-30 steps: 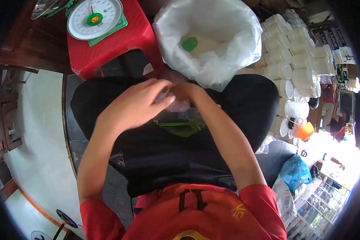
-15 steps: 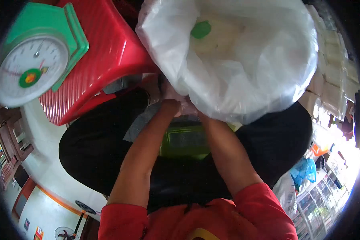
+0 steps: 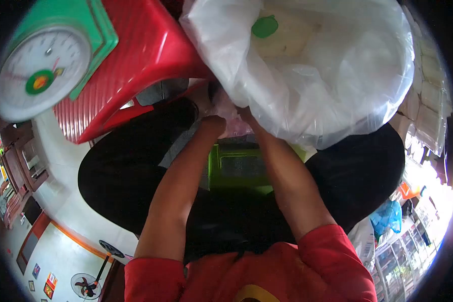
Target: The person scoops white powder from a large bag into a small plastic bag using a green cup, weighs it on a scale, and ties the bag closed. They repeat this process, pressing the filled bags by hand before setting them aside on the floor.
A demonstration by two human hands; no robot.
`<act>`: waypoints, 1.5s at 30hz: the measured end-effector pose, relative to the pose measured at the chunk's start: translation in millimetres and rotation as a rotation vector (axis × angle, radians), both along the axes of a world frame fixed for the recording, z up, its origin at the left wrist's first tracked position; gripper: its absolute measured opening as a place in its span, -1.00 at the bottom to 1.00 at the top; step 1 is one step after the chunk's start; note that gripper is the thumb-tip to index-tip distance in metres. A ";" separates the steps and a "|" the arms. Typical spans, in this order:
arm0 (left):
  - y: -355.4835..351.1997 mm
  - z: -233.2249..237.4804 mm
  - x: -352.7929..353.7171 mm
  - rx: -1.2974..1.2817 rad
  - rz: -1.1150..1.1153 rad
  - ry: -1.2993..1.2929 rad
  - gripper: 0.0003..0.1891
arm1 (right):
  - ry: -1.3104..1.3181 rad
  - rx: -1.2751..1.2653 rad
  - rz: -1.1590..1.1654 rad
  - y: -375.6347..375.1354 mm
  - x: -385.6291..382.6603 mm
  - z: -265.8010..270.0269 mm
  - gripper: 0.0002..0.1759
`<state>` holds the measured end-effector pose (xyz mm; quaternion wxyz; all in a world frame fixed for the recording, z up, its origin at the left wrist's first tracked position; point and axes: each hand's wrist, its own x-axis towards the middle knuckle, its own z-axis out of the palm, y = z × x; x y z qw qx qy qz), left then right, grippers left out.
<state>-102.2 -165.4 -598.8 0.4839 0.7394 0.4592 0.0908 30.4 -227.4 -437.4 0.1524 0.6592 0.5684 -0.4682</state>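
Observation:
My left hand (image 3: 214, 126) is low between the knees, its fingers curled closed at the edge of a thin pinkish see-through plastic bag (image 3: 238, 127). My right hand (image 3: 245, 115) is on the bag's other side, largely hidden under the rim of a bin lined with white plastic (image 3: 297, 118); its fingers do not show. Below both hands stands a lime-green plastic basket (image 3: 236, 181). Inside the lined bin, a green piece (image 3: 265, 26) lies against pale contents.
A red ribbed plastic stool (image 3: 131, 65) carries a green dial scale (image 3: 45, 70) at the left. Stacked pale packs (image 3: 428, 95) line the right side. A blue plastic bag (image 3: 386, 217) hangs by a white rack. A fan (image 3: 85, 286) is at lower left.
The whole view has shifted slightly. My hands are a little farther apart, and more of the pinkish bag shows between them. The lined bin and the scale keep their places.

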 end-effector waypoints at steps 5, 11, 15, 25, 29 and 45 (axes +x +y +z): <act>4.7 164.4 -54.5 -0.208 -0.849 0.782 -0.53 | -0.103 0.064 -0.017 3.0 18.8 -3.1 -0.49; 20.0 275.9 -12.7 -0.119 -0.752 0.863 -0.51 | -0.136 0.007 0.092 26.1 13.3 93.8 -0.46; 37.3 316.9 -9.0 0.057 -0.823 0.876 -0.48 | -0.234 0.030 0.138 43.4 11.2 96.6 -0.49; 74.9 458.6 -36.4 0.081 -0.737 0.616 -0.48 | -0.226 0.483 0.212 51.4 -9.5 264.6 -0.80; 77.9 502.0 -52.9 0.126 -0.672 0.428 -0.31 | -0.046 0.514 0.335 42.6 6.9 338.4 -0.81; 96.6 639.7 -4.4 -0.065 -0.426 -0.319 -0.70 | -0.120 1.034 -0.262 -104.6 108.1 487.8 0.03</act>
